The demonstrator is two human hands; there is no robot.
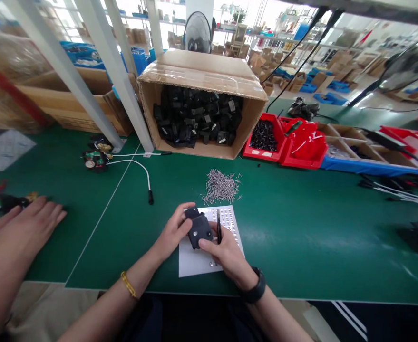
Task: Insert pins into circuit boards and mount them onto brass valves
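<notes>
Between my two hands is a black plastic housing (200, 231) with a small round silver spot on its face. My left hand (175, 230) grips its left side, thumb on the front. My right hand (228, 251) closes on its lower right edge and also holds dark tweezers (219, 227), tips pointing up and away. Under the housing lies a white sheet (194, 263) with rows of small shiny round pieces (228, 217), partly covered by my hands. Just beyond the sheet is a heap of small metal screws (222, 186).
A cardboard box (201, 64) full of black housings (201, 116) lies open toward me. Red bins (266, 154) and a divided tray (369, 166) stand at right. At left are a circuit board with white cables (94, 160) and another person's hand (26, 228).
</notes>
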